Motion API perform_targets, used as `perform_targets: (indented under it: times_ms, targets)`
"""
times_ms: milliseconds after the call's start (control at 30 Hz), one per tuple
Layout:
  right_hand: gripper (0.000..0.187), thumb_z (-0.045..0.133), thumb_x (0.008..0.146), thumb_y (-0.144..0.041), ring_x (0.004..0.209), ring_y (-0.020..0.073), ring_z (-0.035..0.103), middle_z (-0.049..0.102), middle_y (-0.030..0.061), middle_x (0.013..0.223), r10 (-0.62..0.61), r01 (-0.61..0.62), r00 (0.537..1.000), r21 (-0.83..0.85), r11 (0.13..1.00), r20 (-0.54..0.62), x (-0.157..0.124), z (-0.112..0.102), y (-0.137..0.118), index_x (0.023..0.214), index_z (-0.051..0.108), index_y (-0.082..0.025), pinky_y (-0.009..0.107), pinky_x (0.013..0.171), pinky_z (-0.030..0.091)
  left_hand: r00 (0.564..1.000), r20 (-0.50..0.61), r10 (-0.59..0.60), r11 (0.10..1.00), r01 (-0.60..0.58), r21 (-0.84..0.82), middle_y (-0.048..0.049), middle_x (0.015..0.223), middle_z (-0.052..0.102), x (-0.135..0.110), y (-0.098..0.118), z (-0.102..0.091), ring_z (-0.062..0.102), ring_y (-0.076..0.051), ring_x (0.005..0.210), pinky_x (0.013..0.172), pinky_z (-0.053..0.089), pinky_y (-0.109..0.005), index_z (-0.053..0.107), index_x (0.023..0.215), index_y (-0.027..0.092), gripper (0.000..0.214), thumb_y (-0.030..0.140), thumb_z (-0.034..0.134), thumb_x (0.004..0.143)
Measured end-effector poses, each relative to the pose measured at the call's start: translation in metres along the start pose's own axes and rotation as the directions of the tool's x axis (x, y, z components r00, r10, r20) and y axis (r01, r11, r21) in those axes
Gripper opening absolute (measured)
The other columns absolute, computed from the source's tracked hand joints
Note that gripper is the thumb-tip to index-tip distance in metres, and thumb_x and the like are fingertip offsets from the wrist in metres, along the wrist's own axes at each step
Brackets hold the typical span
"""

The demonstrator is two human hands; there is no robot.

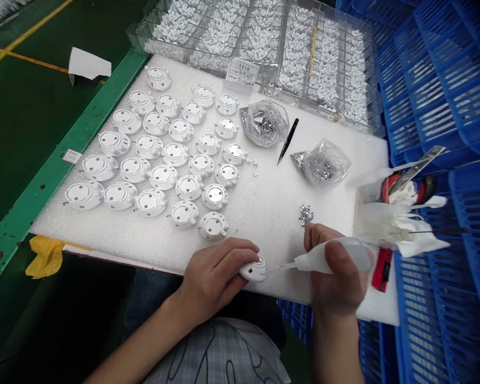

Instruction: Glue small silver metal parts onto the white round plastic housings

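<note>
My left hand (218, 272) is closed on a small white round part (255, 271) near the front edge of the foam board (272, 229). The part is held tilted, and a dark hole shows in its side. In my right hand (338, 272) is a white squeeze bottle (324, 257) with a thin nozzle. Its tip points left and is at or very close to the part's right rim; I cannot tell whether it touches. A small pile of silvery bits (305, 215) lies just beyond my right hand. Rows of similar white parts (164, 176) stand on the board's left half.
Two clear bags of small metal pieces (266, 124) and black tweezers (288, 140) lie at the back. Behind them is a clear compartment tray (280, 48) full of white pieces. Blue crates (436, 80) line the right side, beside a tool holder (378, 221) and a red-black object (382, 269).
</note>
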State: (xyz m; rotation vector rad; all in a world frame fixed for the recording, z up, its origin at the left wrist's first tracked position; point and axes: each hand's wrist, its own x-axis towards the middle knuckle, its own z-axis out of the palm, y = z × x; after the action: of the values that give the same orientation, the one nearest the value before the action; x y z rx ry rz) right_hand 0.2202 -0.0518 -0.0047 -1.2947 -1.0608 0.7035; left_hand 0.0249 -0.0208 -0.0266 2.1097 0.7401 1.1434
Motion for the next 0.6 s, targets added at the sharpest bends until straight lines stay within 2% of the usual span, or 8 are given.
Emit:
perform_targets:
  times_ms: [267, 500, 600]
  targets:
    - [0.052, 0.062, 0.092, -0.038, 0.048, 0.0082, 0.025, 0.024, -0.0050, 0.052, -0.011, 0.010, 1.000, 0.032, 0.999, 0.021, 0.0017, 0.0013, -0.0009, 0.054, 0.031, -0.019, 0.032, 0.052, 0.019, 1.000, -0.004, 0.007, 1.000, -0.007, 0.000, -0.0090, 0.098, 0.078, 0.0004, -0.0002, 0.0006, 0.075, -0.015, 0.086, 0.072, 0.058, -0.021, 0.063, 0.103, 0.015, 0.010, 0.012, 0.054, 0.101]
    - [0.054, 0.063, 0.091, -0.041, 0.047, 0.0084, 0.025, 0.023, -0.0053, 0.051, -0.014, 0.014, 1.000, 0.039, 0.999, -0.002, 0.0016, 0.0015, -0.0014, 0.052, 0.031, -0.020, 0.032, 0.052, 0.019, 1.000, -0.009, 0.003, 1.000, -0.003, -0.001, -0.0085, 0.099, 0.078, 0.0004, -0.0005, 0.0014, 0.076, -0.015, 0.085, 0.072, 0.059, -0.021, 0.063, 0.103, 0.016, 0.010, 0.013, 0.053, 0.101]
    - [0.055, 0.065, 0.089, -0.046, 0.048, 0.0089, 0.025, 0.024, -0.0052, 0.051, 0.025, -0.025, 1.000, 0.058, 0.998, 0.000, 0.0021, 0.0006, -0.0031, 0.052, 0.032, -0.021, 0.032, 0.052, 0.019, 1.000, -0.009, 0.005, 1.000, -0.005, -0.004, -0.0085, 0.098, 0.078, 0.0008, -0.0005, 0.0015, 0.075, -0.015, 0.085, 0.072, 0.058, -0.021, 0.062, 0.103, 0.016, 0.011, 0.013, 0.053, 0.101]
